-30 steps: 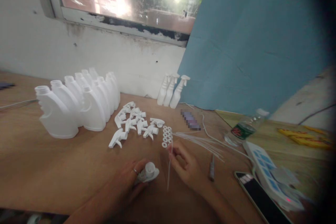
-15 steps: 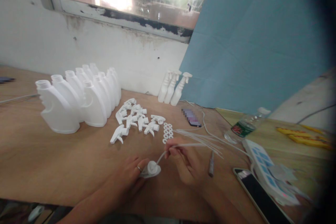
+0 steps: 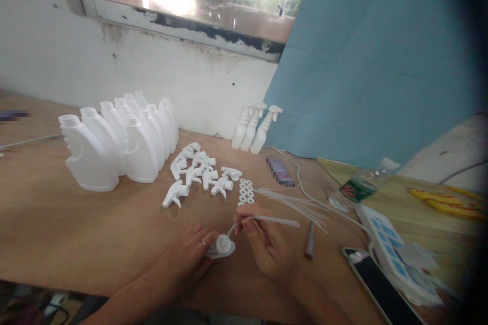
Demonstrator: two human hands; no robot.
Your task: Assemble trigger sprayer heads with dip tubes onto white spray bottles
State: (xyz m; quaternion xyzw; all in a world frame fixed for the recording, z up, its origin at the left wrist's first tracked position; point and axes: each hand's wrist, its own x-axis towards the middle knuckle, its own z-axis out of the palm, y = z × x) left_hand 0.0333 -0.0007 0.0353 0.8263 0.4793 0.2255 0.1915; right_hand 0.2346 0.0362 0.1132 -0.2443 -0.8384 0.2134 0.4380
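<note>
Near the table's front edge, my left hand (image 3: 194,249) grips a white trigger spray head (image 3: 223,248), its round collar facing up. My right hand (image 3: 265,238) pinches a thin translucent tube (image 3: 280,221) between thumb and fingers. One end of the tube bends down to the collar of the spray head; how deep it sits inside I cannot tell. The other end sticks out to the right past my hand. Just beyond my right hand lie small white ring washers (image 3: 246,190) in two rows, beside a loose bundle of thin tubes (image 3: 293,203).
White open-necked bottles (image 3: 95,162) stand at left, with loose spray heads (image 3: 194,170) beside them. Spray bottles (image 3: 253,132) stand by the wall. At right are a marker-like stick (image 3: 309,241), a phone (image 3: 377,284), a power strip (image 3: 396,254) and a clear drink bottle (image 3: 358,188).
My right hand has shifted slightly left toward the spray head, and the tube's free end now angles lower. My left hand keeps its grip. The whole view has shifted slightly.
</note>
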